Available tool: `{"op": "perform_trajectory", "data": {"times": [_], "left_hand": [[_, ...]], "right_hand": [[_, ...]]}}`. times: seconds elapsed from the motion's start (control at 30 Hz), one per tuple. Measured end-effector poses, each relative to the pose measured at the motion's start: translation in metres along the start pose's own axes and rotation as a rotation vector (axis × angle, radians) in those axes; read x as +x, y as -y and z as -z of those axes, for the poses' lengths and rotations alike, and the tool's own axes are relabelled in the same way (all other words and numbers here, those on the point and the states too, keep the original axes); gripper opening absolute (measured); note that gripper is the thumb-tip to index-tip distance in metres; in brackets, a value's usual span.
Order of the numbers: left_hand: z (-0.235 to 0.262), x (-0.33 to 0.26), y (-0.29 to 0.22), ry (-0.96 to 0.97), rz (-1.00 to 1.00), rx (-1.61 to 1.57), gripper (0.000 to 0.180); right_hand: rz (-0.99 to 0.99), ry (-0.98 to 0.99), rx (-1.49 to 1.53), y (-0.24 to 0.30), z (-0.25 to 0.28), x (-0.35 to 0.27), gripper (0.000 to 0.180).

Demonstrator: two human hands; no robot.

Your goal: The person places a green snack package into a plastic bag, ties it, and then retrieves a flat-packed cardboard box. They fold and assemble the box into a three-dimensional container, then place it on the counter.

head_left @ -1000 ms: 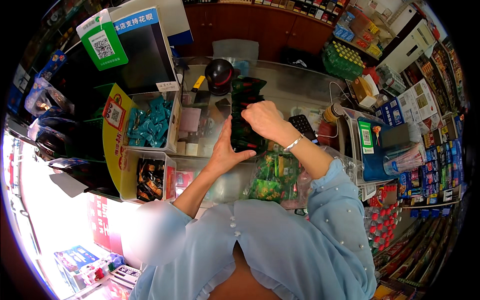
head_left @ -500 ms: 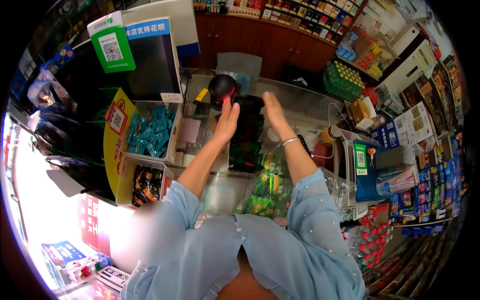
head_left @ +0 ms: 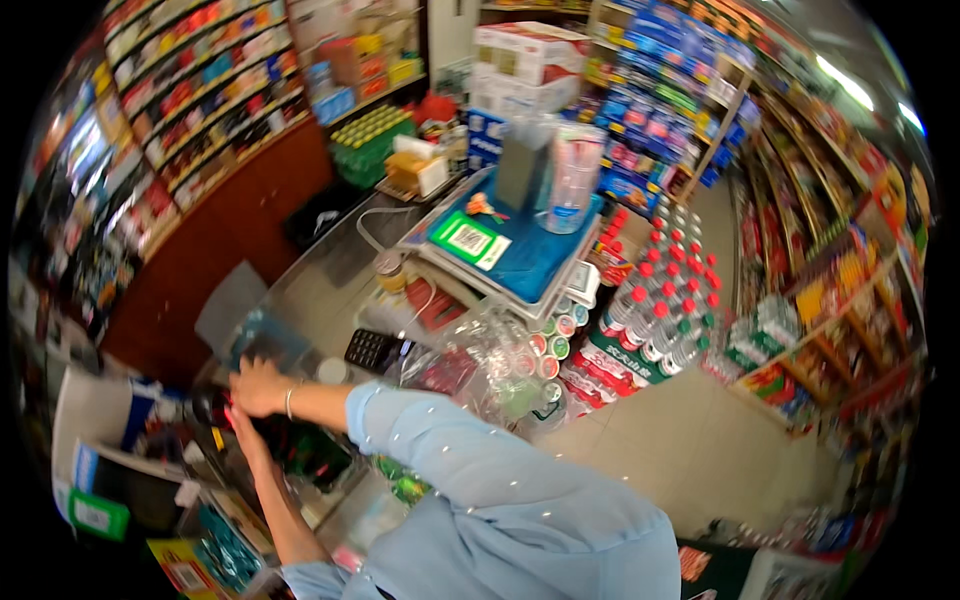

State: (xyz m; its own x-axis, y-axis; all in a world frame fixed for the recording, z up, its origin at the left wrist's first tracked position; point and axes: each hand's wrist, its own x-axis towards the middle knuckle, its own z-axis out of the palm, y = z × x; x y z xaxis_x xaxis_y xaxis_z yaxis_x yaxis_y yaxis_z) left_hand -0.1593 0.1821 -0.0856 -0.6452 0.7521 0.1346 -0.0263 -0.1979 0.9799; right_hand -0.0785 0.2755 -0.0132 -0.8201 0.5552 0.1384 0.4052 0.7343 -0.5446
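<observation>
Both my hands are at the lower left, close together beside a black rounded device [head_left: 208, 405] on the counter. My left hand [head_left: 245, 428] has its fingers stretched toward that device, with a red glow at the tips. Just above it, my right hand [head_left: 260, 388], with a bracelet at the wrist, has its fingers apart. Neither hand shows anything held, though motion blurs the fingertips. Dark packages [head_left: 315, 450] lie beside my forearms, partly hidden, and green packets [head_left: 402, 482] show by my right sleeve.
A blue-topped case [head_left: 535, 262] bearing a green code card stands on the counter. Near it are a black calculator [head_left: 370, 350], clear plastic bags [head_left: 470, 355] and a white cable. Red-capped bottles [head_left: 655, 315] stand packed on the floor at right, before the shelves [head_left: 815, 200].
The view has swung to the right, bringing the bottles and aisle shelves further in. My hands, apart before, are now close together near the black device.
</observation>
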Motion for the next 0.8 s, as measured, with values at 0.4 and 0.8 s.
{"op": "perform_trajectory", "data": {"times": [0.4, 0.8], "left_hand": [[0.004, -0.094, -0.001, -0.096, 0.293, -0.262, 0.088], [-0.009, -0.148, -0.005, 0.005, 0.268, -0.536, 0.069]], "right_hand": [[-0.139, 0.012, 0.884, -0.056, -0.008, -0.047, 0.090], [-0.106, -0.040, 1.118, -0.015, -0.019, -0.100, 0.074]]}}
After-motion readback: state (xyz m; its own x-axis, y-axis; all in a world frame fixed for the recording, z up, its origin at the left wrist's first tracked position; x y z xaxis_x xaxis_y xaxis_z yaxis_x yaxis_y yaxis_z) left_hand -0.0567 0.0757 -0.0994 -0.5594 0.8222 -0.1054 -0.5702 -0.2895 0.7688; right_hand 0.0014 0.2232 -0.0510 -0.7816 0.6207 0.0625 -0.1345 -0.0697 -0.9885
